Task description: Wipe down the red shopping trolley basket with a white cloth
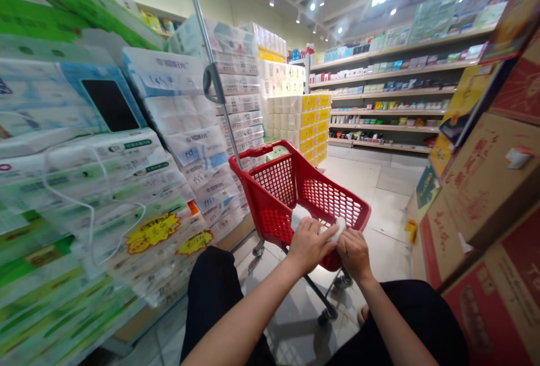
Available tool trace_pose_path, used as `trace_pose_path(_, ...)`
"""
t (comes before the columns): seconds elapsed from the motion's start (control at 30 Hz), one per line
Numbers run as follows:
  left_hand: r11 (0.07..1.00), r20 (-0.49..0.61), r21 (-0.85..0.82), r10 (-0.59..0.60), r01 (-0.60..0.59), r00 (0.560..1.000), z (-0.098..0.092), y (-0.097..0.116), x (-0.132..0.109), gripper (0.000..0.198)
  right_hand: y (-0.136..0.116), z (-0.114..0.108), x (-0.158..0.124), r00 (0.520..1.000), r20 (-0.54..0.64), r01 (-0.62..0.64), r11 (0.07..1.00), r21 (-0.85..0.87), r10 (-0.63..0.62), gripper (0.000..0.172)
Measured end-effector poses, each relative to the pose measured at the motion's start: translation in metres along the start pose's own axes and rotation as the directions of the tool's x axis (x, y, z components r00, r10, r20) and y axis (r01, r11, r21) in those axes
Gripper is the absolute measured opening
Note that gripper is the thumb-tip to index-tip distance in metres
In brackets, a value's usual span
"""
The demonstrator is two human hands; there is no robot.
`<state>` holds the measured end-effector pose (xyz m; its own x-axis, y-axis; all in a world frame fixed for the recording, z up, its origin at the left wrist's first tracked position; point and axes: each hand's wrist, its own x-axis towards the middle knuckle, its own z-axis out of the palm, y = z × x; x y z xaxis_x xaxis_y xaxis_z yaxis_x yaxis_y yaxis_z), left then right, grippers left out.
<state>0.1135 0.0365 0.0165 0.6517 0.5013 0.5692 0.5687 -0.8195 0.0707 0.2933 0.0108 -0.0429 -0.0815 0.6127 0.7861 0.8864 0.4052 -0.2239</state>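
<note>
A small red plastic shopping cart [304,186] stands on the tiled floor in front of me, its mesh basket tilted away. Both my hands rest at its near rim. My left hand [310,245] has its fingers curled over a white cloth [337,230] that lies on the rim. My right hand [354,253] is closed beside it and grips the same cloth from the right. A white patch of the cloth also shows inside the basket, just left of my left hand. My knees in dark trousers frame the bottom of the view.
Stacks of wrapped tissue packs [126,186] with yellow price tags fill the left side. Cardboard boxes [485,203] are piled on the right. A metal pole [219,102] rises behind the cart. Shelves of goods [379,102] line the far wall beyond a tiled aisle.
</note>
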Motion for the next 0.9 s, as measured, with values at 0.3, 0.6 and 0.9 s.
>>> trace_pose_path(0.3, 0.957, 0.046, 0.09, 0.273, -0.276, 0.961, 0.0, -0.057, 0.003, 0.031, 0.001, -0.004, -0.001, 0.998, 0.026, 0.05, 0.999, 0.009, -0.05, 0.025)
trace_pose_path(0.6, 0.958, 0.098, 0.136, 0.241, -0.253, 0.966, -0.011, -0.111, 0.005, 0.026, 0.001, -0.006, 0.001, 0.997, 0.045, 0.057, 0.998, 0.016, -0.058, 0.025)
trace_pose_path(0.9, 0.962, 0.103, 0.274, -0.016, -0.013, 0.995, -0.058, -0.191, 0.002, 0.026, 0.0, -0.005, 0.001, 0.998, 0.05, 0.039, 0.999, 0.007, -0.039, 0.025)
